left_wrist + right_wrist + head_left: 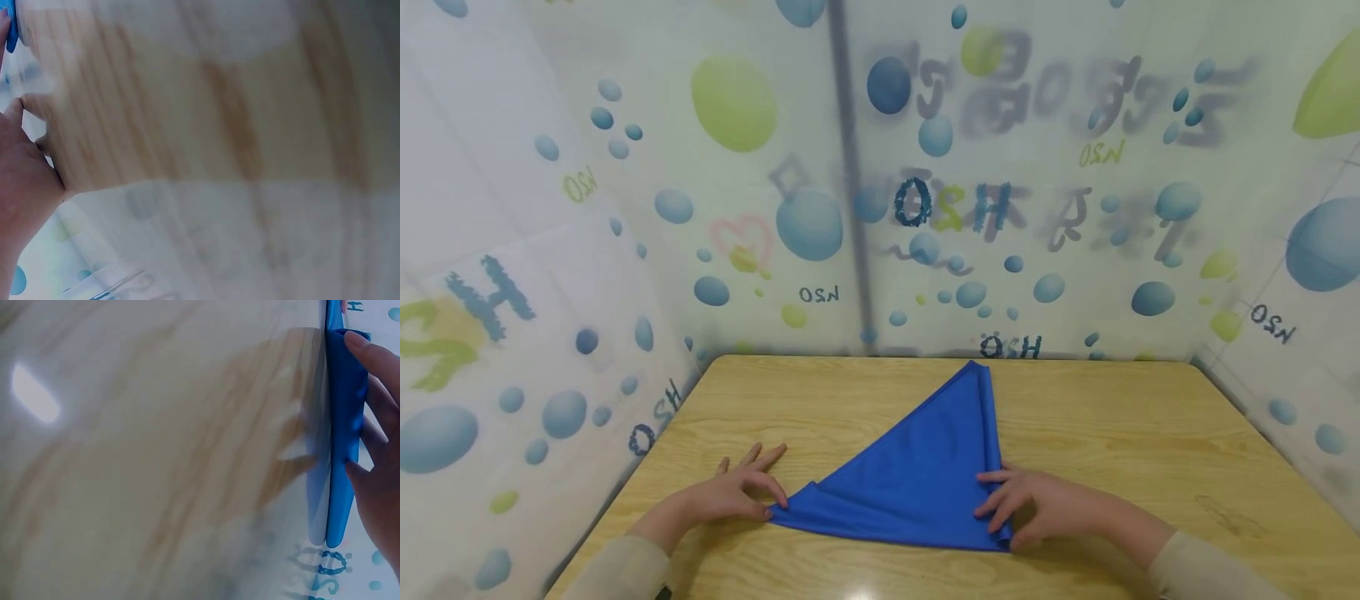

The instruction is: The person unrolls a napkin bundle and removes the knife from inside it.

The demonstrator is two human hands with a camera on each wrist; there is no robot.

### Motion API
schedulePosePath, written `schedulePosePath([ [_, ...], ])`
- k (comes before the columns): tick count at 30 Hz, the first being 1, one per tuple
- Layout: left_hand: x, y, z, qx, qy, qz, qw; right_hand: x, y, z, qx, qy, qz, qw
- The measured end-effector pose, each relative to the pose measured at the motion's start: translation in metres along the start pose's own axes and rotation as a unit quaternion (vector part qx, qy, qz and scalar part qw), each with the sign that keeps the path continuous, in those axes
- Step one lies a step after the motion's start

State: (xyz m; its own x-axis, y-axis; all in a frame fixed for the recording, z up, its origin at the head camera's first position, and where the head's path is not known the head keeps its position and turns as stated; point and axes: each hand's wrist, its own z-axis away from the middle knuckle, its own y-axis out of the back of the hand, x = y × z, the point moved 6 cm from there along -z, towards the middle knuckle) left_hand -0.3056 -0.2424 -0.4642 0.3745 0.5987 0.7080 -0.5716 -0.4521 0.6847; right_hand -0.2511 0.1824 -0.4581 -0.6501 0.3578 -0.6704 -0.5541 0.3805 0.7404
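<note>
A blue cloth, folded into a rough triangle, lies on the wooden table with its peak pointing away from me. My left hand pinches the cloth's left corner between thumb and index finger, the other fingers spread out. At the right side, the edge is rolled or folded over, and my right hand holds its near end with thumb and fingers. Seen from the right wrist, that rolled edge stands as a thick band beside my right hand. Only a sliver of cloth shows in the left wrist view, by my left hand.
The light wooden table reflects a bright spot near its front edge. White curtains with blue and green dots and printed letters hang behind the table and on both sides.
</note>
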Motion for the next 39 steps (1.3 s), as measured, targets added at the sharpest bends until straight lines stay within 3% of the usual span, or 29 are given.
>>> schedulePosePath([
  [12, 0.002, 0.0, 0.001, -0.006, 0.011, 0.017, 0.9998, 0.001, 0.003, 0.011, 0.017, 0.021, 0.008, 0.9996],
  [22, 0.001, 0.001, 0.001, -0.005, 0.014, 0.024, 0.9996, -0.002, 0.003, 0.006, 0.023, 0.038, 0.025, 0.9987],
  [28, 0.001, 0.0, 0.001, -0.008, 0.017, 0.023, 0.9996, 0.002, -0.001, 0.009, 0.023, 0.017, 0.06, 0.9978],
  [39, 0.002, 0.0, 0.002, -0.006, 0.008, 0.017, 0.9998, 0.004, 0.002, 0.024, 0.009, -0.031, 0.037, 0.9988],
])
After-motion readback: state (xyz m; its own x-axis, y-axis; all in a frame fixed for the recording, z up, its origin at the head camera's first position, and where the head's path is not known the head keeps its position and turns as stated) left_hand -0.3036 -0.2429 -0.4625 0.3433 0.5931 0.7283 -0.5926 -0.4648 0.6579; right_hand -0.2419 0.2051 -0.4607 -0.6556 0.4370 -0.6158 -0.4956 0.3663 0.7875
